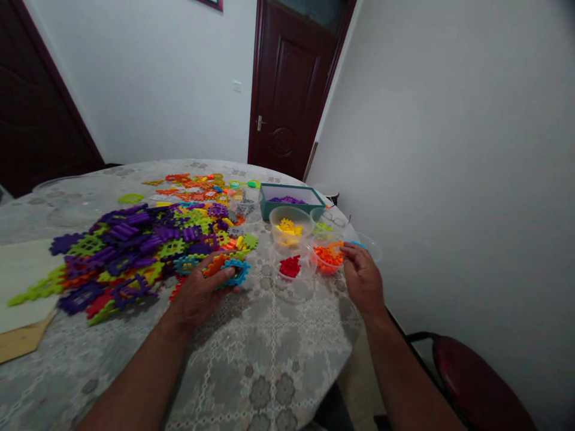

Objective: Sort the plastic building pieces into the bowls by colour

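Observation:
My left hand (200, 293) rests at the near edge of a big heap of plastic interlocking pieces (135, 242), its fingers closed on an orange piece (214, 264) beside a blue gear-shaped piece (236, 270). My right hand (363, 276) is at the rim of a clear bowl of orange pieces (327, 258), fingers curled on the rim; whether it holds a piece I cannot see. Clear bowls of red pieces (291, 267) and yellow pieces (290, 227) stand between the two hands.
A teal box (290, 200) with purple pieces stands behind the bowls. A round table with a lace cloth (251, 359) bears everything. A light board (22, 281) lies at the left. A dark red chair (476, 383) stands at the right, a door (291, 90) behind.

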`<state>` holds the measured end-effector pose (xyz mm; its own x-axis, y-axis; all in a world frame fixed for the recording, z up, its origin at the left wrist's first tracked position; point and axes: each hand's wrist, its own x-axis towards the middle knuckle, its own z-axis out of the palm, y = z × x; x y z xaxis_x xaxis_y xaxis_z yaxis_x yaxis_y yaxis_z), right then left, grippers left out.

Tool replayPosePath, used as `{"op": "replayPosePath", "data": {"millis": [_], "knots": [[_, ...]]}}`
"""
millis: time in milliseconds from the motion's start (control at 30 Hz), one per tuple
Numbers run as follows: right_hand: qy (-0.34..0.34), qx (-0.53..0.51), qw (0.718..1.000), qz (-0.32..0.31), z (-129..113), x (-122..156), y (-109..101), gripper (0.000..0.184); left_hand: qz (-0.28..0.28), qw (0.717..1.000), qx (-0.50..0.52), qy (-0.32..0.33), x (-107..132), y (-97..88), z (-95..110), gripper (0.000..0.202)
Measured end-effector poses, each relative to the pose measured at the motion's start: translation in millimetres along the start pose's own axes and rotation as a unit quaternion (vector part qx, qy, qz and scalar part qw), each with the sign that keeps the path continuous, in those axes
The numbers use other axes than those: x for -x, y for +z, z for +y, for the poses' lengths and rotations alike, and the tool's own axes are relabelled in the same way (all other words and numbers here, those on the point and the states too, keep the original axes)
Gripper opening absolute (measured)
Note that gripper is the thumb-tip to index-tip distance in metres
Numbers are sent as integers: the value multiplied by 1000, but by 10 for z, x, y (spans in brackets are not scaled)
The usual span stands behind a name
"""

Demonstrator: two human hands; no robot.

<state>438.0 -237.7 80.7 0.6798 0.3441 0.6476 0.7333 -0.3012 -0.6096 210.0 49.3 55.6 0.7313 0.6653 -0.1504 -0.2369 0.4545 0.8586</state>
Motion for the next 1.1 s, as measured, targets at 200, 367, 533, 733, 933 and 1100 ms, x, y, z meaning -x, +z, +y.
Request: {"op": "replayPosePath", "data": {"millis": [200, 367, 533, 733, 933, 1100], "knots": [[-44, 69, 996, -34, 106, -176, 145, 42, -20, 1000, -18, 3, 6, 14, -26, 57], [-39, 94, 994, -32, 101, -206, 225, 44, -38, 999, -29, -6, 64, 41, -3, 59], [-63, 14, 996, -67, -283, -138, 347, 35, -72, 997, -21, -13, 103, 58, 7, 60], [-73, -81, 977, -183, -958, -33, 657, 29, -125, 992, -10, -23, 101, 6, -21, 54], [-121, -102, 946, -282, -1267, 32, 980, 27, -171, 984, -14, -38, 124, -34, -7, 57], [-66, -103, 945, -304, -1279, 0, 1010, 19, -171, 984, -5, -49, 140, -16, 0, 55]]}}
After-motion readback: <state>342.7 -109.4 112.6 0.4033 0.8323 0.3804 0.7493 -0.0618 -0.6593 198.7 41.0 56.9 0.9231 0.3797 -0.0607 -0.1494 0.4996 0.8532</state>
